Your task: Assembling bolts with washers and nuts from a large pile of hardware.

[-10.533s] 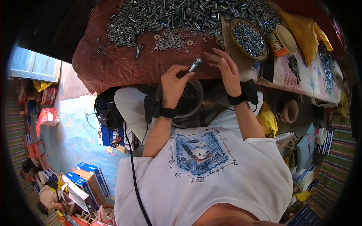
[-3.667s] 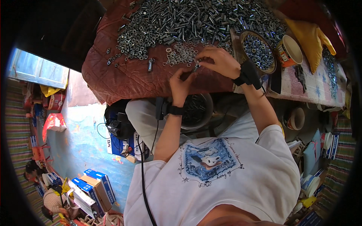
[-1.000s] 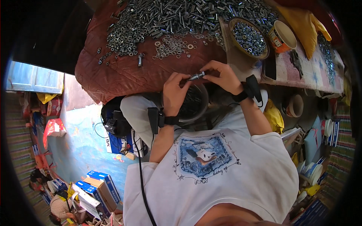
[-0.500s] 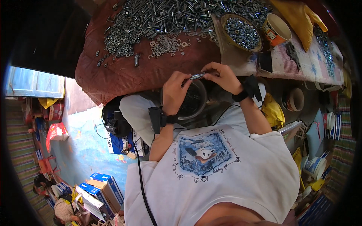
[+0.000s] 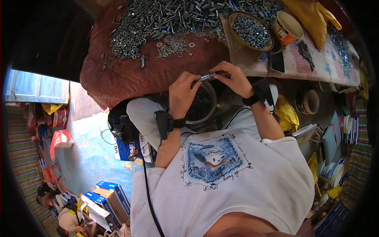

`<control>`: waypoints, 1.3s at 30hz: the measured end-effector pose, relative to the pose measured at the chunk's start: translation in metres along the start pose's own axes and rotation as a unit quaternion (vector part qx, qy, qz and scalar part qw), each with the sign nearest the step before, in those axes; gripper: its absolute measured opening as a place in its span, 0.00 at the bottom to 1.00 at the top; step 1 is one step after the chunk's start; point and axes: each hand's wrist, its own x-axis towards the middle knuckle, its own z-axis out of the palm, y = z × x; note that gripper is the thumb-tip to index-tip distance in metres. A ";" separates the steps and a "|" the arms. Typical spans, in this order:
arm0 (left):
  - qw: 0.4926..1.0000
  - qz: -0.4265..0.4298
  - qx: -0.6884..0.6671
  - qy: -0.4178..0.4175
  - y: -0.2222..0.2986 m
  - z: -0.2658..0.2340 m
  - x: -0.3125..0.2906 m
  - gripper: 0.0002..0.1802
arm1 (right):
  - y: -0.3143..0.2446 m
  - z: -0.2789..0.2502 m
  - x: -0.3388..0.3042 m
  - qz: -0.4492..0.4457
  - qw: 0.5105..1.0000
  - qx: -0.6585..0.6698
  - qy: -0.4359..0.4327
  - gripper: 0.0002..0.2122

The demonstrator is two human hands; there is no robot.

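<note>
Bench (image 5: 130, 79) under red quilt, heap of metal hardware (image 5: 177, 17) atop. Bucket (image 5: 215, 106) below its edge. Bowl of nuts (image 5: 260, 49) to my right. Left hand (image 5: 182, 91), right hand (image 5: 235, 80): fingertips pinching opposite ends of one silvery bolt (image 5: 206, 77), near the bench's front edge.

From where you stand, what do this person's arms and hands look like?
The left hand and right hand are ungloved. Each wrist wears a black strap with a boxy black module. The white sleeves are short; a black cable crosses the left.
</note>
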 end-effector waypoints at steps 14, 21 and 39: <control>1.000 -0.005 -0.012 0.007 0.004 -0.008 -0.004 0.08 | -0.001 0.009 -0.004 -0.010 0.997 0.066 0.041 0.10; 1.000 0.016 -0.006 0.015 0.005 -0.007 -0.003 0.07 | 0.007 0.005 -0.005 0.020 0.998 0.048 0.027 0.09; 0.999 0.036 0.005 -0.008 0.004 -0.001 -0.001 0.09 | 0.004 0.012 -0.004 0.083 0.986 0.143 0.017 0.07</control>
